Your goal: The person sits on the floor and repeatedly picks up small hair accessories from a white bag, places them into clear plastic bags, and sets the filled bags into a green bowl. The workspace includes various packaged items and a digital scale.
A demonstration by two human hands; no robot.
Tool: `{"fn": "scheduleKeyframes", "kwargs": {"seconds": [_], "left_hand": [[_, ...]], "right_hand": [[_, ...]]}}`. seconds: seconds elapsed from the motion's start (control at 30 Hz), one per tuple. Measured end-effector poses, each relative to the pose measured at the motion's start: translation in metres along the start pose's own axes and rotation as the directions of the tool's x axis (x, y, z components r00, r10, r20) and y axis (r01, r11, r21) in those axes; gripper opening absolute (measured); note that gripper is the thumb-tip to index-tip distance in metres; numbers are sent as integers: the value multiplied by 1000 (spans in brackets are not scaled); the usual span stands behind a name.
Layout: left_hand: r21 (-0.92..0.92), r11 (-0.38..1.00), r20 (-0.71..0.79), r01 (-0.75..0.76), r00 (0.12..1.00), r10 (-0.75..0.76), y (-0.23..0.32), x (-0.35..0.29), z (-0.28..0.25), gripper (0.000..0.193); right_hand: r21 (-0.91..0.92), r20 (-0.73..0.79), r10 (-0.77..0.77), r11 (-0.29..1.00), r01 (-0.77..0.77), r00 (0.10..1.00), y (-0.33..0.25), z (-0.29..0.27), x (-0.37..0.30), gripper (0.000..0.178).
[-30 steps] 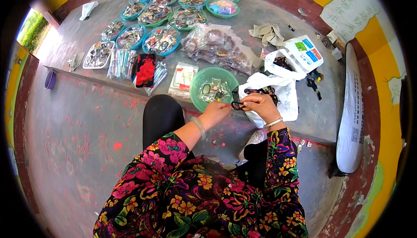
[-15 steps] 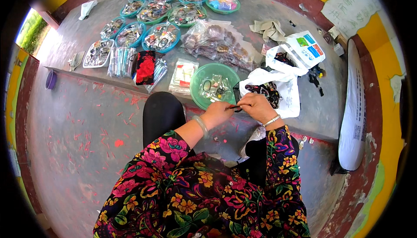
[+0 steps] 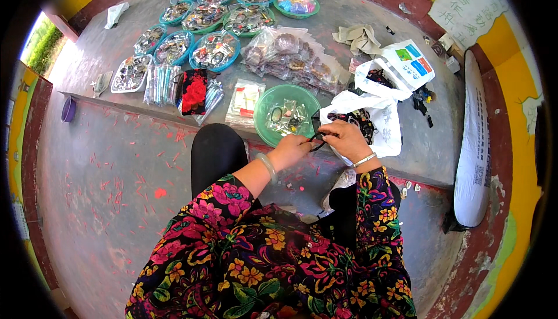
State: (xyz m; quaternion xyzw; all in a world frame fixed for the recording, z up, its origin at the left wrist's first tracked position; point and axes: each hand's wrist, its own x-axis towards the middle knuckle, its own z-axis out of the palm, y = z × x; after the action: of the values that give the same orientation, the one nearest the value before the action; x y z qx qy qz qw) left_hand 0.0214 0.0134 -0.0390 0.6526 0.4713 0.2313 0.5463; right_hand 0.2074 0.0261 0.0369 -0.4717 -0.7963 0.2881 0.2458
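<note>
Working the black loop (image 3: 317, 136) calls for light, even tension; left hand (image 3: 291, 150) and right hand (image 3: 349, 141) have fingers clamped on it.

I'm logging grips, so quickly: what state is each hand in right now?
Left hand: closed, holding one side of a thin black band.
Right hand: closed, pinching the same band.

A flowery black top (image 3: 264, 264) goes with black trousers (image 3: 218, 156) and two bangles (image 3: 269, 166)
</note>
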Motion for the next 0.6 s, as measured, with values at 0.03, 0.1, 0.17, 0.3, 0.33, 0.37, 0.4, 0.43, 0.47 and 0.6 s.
{"fn": "scheduleKeyframes", "kwargs": {"seconds": [0.03,0.1,0.17,0.3,0.33,0.37,0.4,0.43,0.47,0.6], "left_hand": [[-26,1000,25,2,1000,-2,-2,2,1,25],[-107,994,69,34,997,-27,-4,3,2,25],[-213,972,112,95,991,-72,-5,2,4,25],[-418,894,188,163,978,-90,3,0,5,28],[-479,858,198,182,975,-97,8,-2,4,28],[-538,819,208,201,973,-102,11,-4,4,29],[-549,810,216,206,971,-100,10,-3,3,29],[-559,802,224,210,970,-98,10,-3,2,29],[-569,794,233,215,968,-95,9,-2,2,29],[-602,769,209,215,972,-108,3,1,5,25]], "right_hand": [[21,13,32,999,-33,999,2,-2,0,17],[41,33,71,997,-72,997,0,-4,0,17],[39,45,82,996,-84,996,-6,-6,1,17],[-63,-15,-11,998,10,1000,-3,-4,0,16],[-89,-26,-17,996,14,1000,-5,-4,0,15],[-116,-38,-23,993,18,999,-6,-5,0,15],[-135,-46,-42,990,36,998,-5,-5,0,15],[-155,-55,-61,987,52,997,-5,-5,0,14],[-175,-63,-80,982,68,995,-4,-5,0,14],[-256,-89,-70,966,45,994,-5,-4,-1,12]]}}
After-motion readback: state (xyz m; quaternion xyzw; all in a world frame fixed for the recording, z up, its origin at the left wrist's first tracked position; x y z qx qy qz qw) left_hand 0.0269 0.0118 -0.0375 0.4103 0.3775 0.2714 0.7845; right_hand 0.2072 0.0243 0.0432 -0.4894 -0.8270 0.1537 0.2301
